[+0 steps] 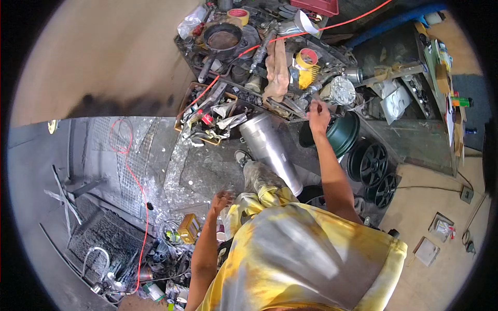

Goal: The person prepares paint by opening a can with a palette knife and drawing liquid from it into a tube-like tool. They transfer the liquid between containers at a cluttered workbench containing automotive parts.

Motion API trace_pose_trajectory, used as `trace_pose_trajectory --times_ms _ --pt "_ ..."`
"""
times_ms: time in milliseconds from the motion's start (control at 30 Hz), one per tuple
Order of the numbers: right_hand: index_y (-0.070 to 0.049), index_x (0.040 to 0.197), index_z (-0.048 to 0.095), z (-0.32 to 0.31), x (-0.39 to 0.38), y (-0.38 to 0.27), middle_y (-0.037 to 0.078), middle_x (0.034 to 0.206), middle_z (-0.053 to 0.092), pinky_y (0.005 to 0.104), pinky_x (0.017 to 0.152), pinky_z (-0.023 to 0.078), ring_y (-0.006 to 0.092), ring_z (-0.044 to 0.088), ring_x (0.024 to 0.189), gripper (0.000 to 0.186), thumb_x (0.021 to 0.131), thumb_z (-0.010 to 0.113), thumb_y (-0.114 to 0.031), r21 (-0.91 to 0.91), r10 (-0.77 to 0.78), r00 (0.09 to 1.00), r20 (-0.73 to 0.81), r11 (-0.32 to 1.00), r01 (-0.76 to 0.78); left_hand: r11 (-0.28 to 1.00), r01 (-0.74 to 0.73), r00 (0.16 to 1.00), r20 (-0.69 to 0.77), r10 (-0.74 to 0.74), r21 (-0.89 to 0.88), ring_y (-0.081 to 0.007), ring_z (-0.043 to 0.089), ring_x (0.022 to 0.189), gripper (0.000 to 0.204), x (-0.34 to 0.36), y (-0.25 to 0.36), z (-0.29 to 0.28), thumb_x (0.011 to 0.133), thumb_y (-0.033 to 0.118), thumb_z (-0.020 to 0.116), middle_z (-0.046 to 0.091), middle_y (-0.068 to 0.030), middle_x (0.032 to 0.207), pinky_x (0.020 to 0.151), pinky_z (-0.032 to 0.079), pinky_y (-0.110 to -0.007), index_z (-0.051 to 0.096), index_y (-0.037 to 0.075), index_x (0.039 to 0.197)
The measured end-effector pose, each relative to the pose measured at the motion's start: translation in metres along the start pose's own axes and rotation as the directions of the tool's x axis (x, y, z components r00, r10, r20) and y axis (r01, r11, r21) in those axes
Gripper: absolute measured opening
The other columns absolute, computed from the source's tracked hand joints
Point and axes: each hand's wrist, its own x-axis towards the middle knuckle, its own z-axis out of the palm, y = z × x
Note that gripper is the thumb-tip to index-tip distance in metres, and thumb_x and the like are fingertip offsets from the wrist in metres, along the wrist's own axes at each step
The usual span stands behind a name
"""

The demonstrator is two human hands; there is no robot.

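Note:
My right hand [318, 115] reaches to the front edge of the cluttered workbench, its fingers curled together; what they hold, if anything, I cannot make out. Beside it are a white round can [340, 91] and some metal tools [295, 106]. Further back lie a tape roll [306, 58], a yellow spreader [309, 75], a stained cloth [275, 83] and a black pan [222, 37]. My left hand [222, 201] hangs low beside my leg, fingers loosely apart, holding nothing I can see.
A steel cylinder [267, 153] stands below the bench, beside wheels [372, 166] and a green rim [342, 135]. A box of scraps [205, 129], a red hose [140, 186], floor clutter [171, 259], a metal stand [67, 197] and a panel wall [104, 62] surround me.

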Motion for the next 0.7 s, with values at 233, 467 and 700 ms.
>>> trace_pose_trajectory --times_ms 233,467,700 --pt "0.006 0.113 0.062 0.015 0.02 -0.078 0.013 0.074 0.071 0.0349 0.061 0.056 0.0229 0.069 0.057 0.065 0.091 0.066 -0.056 -0.192 0.098 0.992 -0.075 0.975 -0.111 0.997 -0.065 0.997 -0.033 0.066 0.041 -0.0199 0.069 0.079 0.039 0.019 0.026 -0.02 0.097 0.04 0.063 0.073 -0.0093 0.096 0.068 0.054 -0.036 0.066 0.003 0.112" --pt "0.011 0.107 0.059 0.027 0.065 -0.036 0.029 0.087 0.071 0.0478 0.083 0.056 0.0428 0.072 0.091 0.079 0.084 0.067 -0.063 -0.475 0.031 0.998 -0.048 0.879 -0.05 0.883 -0.462 0.864 0.266 0.428 0.081 -0.0249 0.068 0.091 0.052 0.043 0.125 0.017 0.098 0.046 0.06 0.071 -0.0125 0.109 0.077 0.055 -0.038 0.064 0.002 0.125" --pt "0.012 0.101 0.06 0.035 0.048 -0.062 0.032 0.091 0.07 0.0509 0.082 0.056 0.047 0.07 0.089 0.067 0.081 0.076 -0.05 -0.487 -0.135 0.983 -0.122 0.871 0.059 0.54 -0.677 0.711 0.254 0.656 0.5 -0.0304 0.073 0.092 0.033 0.091 0.304 0.136 0.097 0.033 0.066 0.073 -0.0178 0.109 0.08 0.057 -0.042 0.067 0.003 0.113"
